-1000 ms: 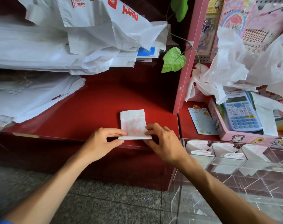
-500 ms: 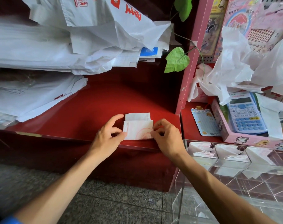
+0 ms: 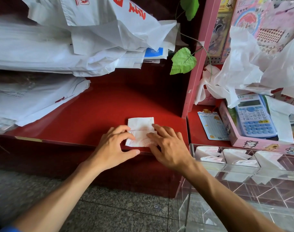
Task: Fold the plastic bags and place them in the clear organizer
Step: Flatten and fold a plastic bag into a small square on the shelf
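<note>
Both the left hand point(image 3: 115, 144) and right hand point(image 3: 168, 144), fingers loosely spread, press the folded plastic bag point(image 3: 140, 126) flat on the red shelf point(image 3: 92, 114), clear organizer point(image 3: 243, 173) at four o'clock

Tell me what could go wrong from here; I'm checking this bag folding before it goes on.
The folded bag lies near the front edge of the red shelf; a slip of the left hand or right hand pressing it could push it off onto the floor. Thin plastic may spring open once released. The near cells of the organizer already hold bags, so a loose fold may not fit.
</note>
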